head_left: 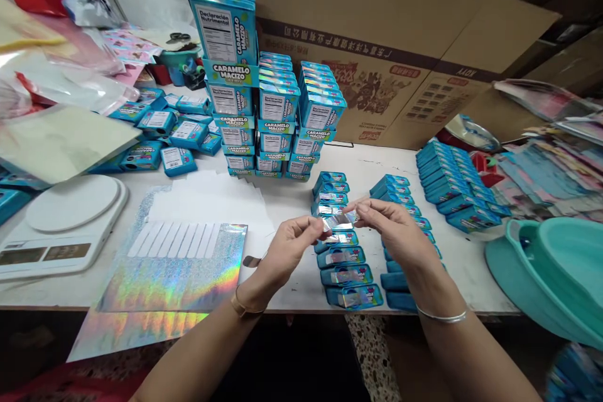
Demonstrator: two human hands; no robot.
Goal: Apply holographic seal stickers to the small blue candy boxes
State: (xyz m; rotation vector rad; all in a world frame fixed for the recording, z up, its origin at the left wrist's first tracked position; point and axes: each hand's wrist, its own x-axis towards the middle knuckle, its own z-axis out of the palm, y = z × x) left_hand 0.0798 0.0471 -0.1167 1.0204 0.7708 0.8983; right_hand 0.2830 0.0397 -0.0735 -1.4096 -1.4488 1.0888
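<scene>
A small shiny silver sticker strip [340, 221] is stretched between my two hands, above a row of blue candy boxes [346, 256]. My left hand [296, 242] pinches its left end between thumb and fingers. The right end is pinched by my right hand [391, 223], which partly covers a second row of blue boxes [396, 188]. Several boxes in the nearer part of the first row carry similar shiny strips on top. Left of my hands lie holographic sticker sheets [188, 286], one with white slots where strips are gone.
Display stacks of blue candy cartons [235, 100] stand at the back, before a large cardboard box [400, 44]. A white scale [70, 220] and loose blue boxes [178, 160] are on the left. Teal basins [541, 282] and more stacked boxes [456, 185] stand at the right.
</scene>
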